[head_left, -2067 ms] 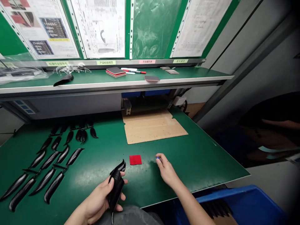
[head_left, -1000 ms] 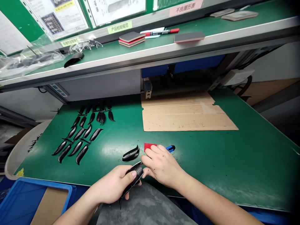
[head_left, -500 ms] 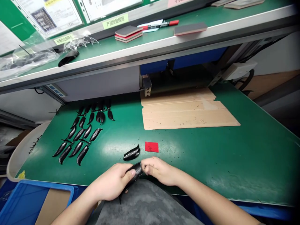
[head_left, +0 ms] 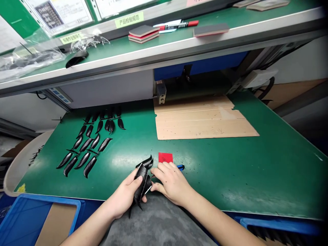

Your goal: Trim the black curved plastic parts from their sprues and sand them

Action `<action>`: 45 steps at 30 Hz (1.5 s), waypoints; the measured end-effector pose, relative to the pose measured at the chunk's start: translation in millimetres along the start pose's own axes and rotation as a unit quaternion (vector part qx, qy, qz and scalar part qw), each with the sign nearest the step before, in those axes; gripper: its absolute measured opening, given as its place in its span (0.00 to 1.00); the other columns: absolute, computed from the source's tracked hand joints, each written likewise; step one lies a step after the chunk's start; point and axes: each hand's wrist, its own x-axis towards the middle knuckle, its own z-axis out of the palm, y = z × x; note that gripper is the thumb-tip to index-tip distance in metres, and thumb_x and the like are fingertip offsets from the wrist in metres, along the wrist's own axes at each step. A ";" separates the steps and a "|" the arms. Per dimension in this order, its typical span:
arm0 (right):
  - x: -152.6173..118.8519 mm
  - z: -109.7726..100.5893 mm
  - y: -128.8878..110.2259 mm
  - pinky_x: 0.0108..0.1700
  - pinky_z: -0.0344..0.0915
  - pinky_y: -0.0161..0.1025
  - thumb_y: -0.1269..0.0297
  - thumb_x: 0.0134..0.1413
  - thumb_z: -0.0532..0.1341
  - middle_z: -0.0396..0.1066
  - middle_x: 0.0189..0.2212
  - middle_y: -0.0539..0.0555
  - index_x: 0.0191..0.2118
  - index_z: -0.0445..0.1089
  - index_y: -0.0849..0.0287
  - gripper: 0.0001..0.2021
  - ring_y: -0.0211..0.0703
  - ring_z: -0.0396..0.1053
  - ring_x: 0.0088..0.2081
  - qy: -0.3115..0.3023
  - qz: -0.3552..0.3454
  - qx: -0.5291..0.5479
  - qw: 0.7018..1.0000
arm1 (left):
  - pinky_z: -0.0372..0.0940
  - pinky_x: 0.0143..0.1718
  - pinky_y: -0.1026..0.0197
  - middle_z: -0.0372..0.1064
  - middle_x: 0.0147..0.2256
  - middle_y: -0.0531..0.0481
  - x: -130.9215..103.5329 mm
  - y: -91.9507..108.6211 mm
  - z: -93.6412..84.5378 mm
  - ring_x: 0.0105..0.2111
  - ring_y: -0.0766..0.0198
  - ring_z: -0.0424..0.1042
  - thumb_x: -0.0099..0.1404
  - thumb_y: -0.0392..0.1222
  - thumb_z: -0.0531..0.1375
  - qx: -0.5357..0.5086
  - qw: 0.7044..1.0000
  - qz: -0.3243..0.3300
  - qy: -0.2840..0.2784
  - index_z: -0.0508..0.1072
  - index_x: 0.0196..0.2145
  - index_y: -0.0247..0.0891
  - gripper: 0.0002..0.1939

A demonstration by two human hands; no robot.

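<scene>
My left hand (head_left: 125, 193) is closed around black leaf-shaped plastic parts (head_left: 141, 176), apparently two side by side, their pointed tips hanging down over my lap. Close on the right, my right hand (head_left: 171, 182) grips a knife (head_left: 180, 167). The blue and black end of its handle sticks out behind the fingers, and a thin blade seems to meet the edge of the parts. Just beyond the left hand, more ribbed black pieces (head_left: 147, 162) lie on the bench, partly covered. A red square of material (head_left: 165, 157) lies behind my right hand's fingers.
Several black leaf-shaped parts on sprues (head_left: 84, 150) lie in rows on the green bench (head_left: 210, 171) at left. A cardboard sheet (head_left: 200, 123) lies at the back. A shelf (head_left: 179, 44) crosses above. A blue tray (head_left: 23, 215) and white tub (head_left: 15, 177) stand left.
My right hand has opened out from a fist and turned, and the knife handle now shows behind it. The black parts in my left hand have tilted more upright, with a second piece visible.
</scene>
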 end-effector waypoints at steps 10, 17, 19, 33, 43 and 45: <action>0.7 0.7 -5.7 0.37 0.47 0.42 0.40 0.59 0.48 0.64 0.32 0.52 0.36 0.64 0.56 0.23 0.44 0.56 0.34 0.017 -0.052 -0.106 0.993 | 0.62 0.29 0.63 0.66 0.33 0.50 -9.5 -0.7 8.2 0.26 0.69 0.64 0.68 0.52 0.50 0.070 0.995 0.050 0.050 0.68 0.47 0.34 0.20; 2.3 4.8 -4.3 0.35 0.45 0.42 0.49 0.62 0.51 0.64 0.28 0.49 0.31 0.62 0.56 0.16 0.42 0.56 0.32 0.034 -0.096 -0.111 0.989 | 0.62 0.30 0.64 0.67 0.33 0.51 -16.8 -9.5 15.8 0.30 0.66 0.62 0.69 0.51 0.47 0.157 0.980 0.069 0.102 0.69 0.42 0.37 0.18; 1.0 7.2 -2.8 0.35 0.45 0.42 0.50 0.62 0.52 0.64 0.27 0.49 0.30 0.63 0.56 0.16 0.41 0.56 0.31 0.041 -0.112 -0.103 0.987 | 0.60 0.32 0.65 0.67 0.32 0.52 -19.9 -6.5 18.4 0.31 0.66 0.62 0.69 0.49 0.47 0.193 0.972 0.080 0.111 0.69 0.38 0.38 0.15; 2.5 -5.7 10.6 0.30 0.56 0.33 0.37 0.58 0.45 0.63 0.24 0.49 0.29 0.64 0.59 0.29 0.35 0.60 0.27 -0.184 -0.058 0.437 0.879 | 0.58 0.33 0.66 0.64 0.30 0.54 -26.1 3.8 28.1 0.31 0.67 0.61 0.70 0.47 0.46 0.230 0.961 0.110 0.104 0.68 0.37 0.39 0.15; -20.3 -5.9 21.7 0.32 0.55 0.36 0.50 0.58 0.56 0.65 0.24 0.49 0.26 0.64 0.58 0.17 0.38 0.62 0.29 -0.009 0.131 0.129 0.983 | 0.63 0.47 0.58 0.71 0.42 0.47 -19.4 0.0 21.1 0.42 0.59 0.68 0.68 0.50 0.49 0.207 0.969 0.088 0.100 0.67 0.54 0.39 0.21; -26.2 -15.7 12.9 0.34 0.56 0.36 0.48 0.57 0.58 0.67 0.27 0.49 0.28 0.65 0.57 0.17 0.39 0.64 0.31 0.034 0.122 0.106 0.986 | 0.57 0.56 0.55 0.67 0.52 0.45 -14.9 -3.6 18.5 0.52 0.56 0.64 0.67 0.49 0.51 0.224 0.969 0.071 0.081 0.63 0.58 0.41 0.23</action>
